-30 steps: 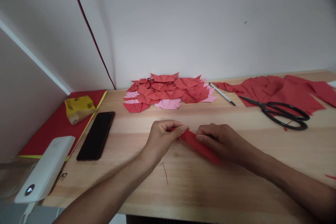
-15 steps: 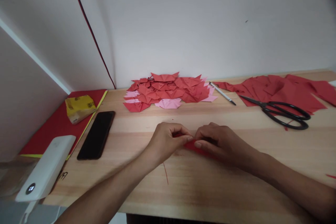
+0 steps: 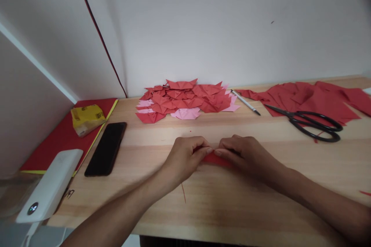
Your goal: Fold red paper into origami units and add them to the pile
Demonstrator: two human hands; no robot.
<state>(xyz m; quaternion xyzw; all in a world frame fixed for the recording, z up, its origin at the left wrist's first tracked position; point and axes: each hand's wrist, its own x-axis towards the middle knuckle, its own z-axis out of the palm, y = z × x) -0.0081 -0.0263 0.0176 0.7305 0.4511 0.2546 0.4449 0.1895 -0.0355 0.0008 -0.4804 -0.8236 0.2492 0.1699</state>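
Observation:
A small piece of red paper [image 3: 218, 159] is held low over the wooden table [image 3: 162, 216], mostly covered by my fingers. My left hand [image 3: 189, 154] pinches its upper edge between thumb and fingers. Close beside it, my right hand [image 3: 243, 154] is closed on the same paper, the two thumb tips nearly meeting. How the paper is folded cannot be made out. A thin red paper strip [image 3: 183, 193] lies on the table just below my left hand.
Folded red and pink paper pieces [image 3: 185, 98] are heaped by the wall. A pen [image 3: 246, 102], red paper scraps [image 3: 313, 98] and black-handled scissors [image 3: 315, 121] lie right. At left are a phone [image 3: 106, 148], white power bank [image 3: 52, 183], yellow packet [image 3: 87, 119] and red sheets [image 3: 55, 142].
My right thumb has shifted slightly up and left along the paper toward my left thumb. More of the red paper shows below the fingers. The surrounding objects have stayed put.

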